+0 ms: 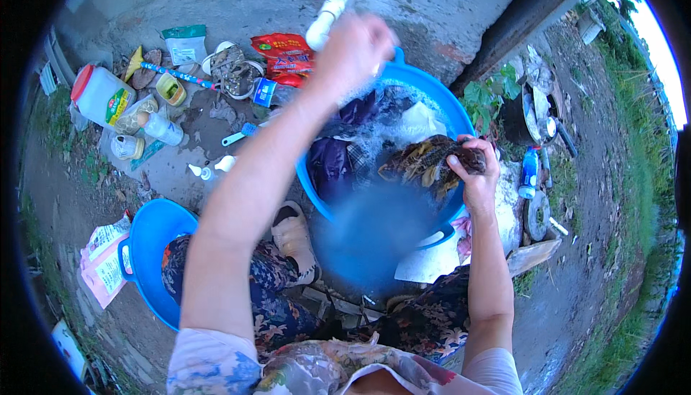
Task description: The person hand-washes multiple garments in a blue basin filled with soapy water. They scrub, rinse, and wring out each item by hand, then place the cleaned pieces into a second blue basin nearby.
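My right hand [481,175] grips a bunched brown patterned garment [425,161] at the right side of a blue basin [459,100]. The garment hangs over the basin's water. My left hand [358,53] is raised above the far left rim, close to a white tap [330,20] with a pink handle. Motion smears its fingers, and I cannot make out whether they hold anything. Foamy water fills the basin. In it lie dark purple cloth [331,168] and a pale cloth [421,123]. A hazy blue blur covers the basin's near edge.
A second blue basin [147,280] stands by my left leg, beside a pink-and-white packet [104,262]. Leftward lie a red-lidded jar [101,96], a blue brush [241,133], shoes [234,71] and red bags [284,56]. A blue bottle [529,172] and a metal pot [520,118] are at right.
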`<action>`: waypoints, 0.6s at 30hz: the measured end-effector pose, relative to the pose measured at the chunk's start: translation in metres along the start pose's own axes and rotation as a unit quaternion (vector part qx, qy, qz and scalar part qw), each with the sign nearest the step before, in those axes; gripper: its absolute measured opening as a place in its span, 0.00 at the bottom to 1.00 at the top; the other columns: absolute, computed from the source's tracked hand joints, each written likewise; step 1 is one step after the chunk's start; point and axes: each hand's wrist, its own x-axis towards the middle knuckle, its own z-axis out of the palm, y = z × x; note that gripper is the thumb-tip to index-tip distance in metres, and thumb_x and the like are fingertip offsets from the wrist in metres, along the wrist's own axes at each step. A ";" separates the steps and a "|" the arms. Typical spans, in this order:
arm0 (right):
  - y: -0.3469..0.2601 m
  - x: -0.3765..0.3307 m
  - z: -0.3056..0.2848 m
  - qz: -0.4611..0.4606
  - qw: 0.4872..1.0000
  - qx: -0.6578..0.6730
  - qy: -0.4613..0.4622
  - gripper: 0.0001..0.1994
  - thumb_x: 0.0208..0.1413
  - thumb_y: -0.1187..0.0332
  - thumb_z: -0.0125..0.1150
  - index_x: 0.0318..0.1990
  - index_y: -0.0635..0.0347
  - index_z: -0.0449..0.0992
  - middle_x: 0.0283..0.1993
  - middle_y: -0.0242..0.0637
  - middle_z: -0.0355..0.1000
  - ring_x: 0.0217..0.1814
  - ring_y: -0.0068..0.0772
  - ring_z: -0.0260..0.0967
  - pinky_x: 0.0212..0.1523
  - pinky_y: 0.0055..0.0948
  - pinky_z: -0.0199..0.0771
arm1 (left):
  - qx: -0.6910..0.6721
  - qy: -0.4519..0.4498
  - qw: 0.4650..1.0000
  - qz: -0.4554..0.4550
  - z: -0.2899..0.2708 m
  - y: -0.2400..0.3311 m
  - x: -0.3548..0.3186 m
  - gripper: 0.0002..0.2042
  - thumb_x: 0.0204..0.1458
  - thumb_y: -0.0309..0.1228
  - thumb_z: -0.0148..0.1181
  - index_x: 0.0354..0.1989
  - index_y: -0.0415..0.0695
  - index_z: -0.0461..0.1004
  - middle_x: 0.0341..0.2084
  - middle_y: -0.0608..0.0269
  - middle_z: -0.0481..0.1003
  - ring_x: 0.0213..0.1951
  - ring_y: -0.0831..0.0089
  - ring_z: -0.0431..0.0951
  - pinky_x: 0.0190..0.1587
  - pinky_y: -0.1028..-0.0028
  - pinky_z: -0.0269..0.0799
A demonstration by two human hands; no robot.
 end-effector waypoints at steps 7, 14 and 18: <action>-0.004 0.007 0.003 0.032 0.999 0.031 -0.010 0.19 0.37 0.81 0.69 0.37 0.59 0.68 0.45 0.38 0.69 0.48 0.31 0.67 0.50 0.30 0.67 | 0.394 0.044 0.903 -0.166 -0.029 -0.086 0.124 0.33 0.50 0.55 0.45 0.53 0.37 0.66 0.53 0.42 0.65 0.56 0.50 0.63 0.55 0.59 0.60; -0.004 0.008 0.000 0.105 0.987 0.122 -0.007 0.19 0.37 0.84 0.67 0.37 0.58 0.69 0.47 0.38 0.68 0.49 0.30 0.66 0.51 0.29 0.66 | 0.364 0.126 0.908 -0.162 0.009 -0.090 0.116 0.22 0.53 0.46 0.43 0.47 0.44 0.71 0.46 0.47 0.69 0.49 0.53 0.67 0.51 0.60 0.62; -0.006 0.010 0.004 0.151 0.967 0.205 0.004 0.18 0.39 0.85 0.64 0.38 0.58 0.69 0.48 0.40 0.68 0.47 0.30 0.66 0.49 0.29 0.67 | 0.434 0.002 0.899 -0.056 -0.018 -0.139 0.140 0.16 0.51 0.39 0.46 0.37 0.41 0.75 0.36 0.46 0.75 0.43 0.52 0.72 0.46 0.61 0.65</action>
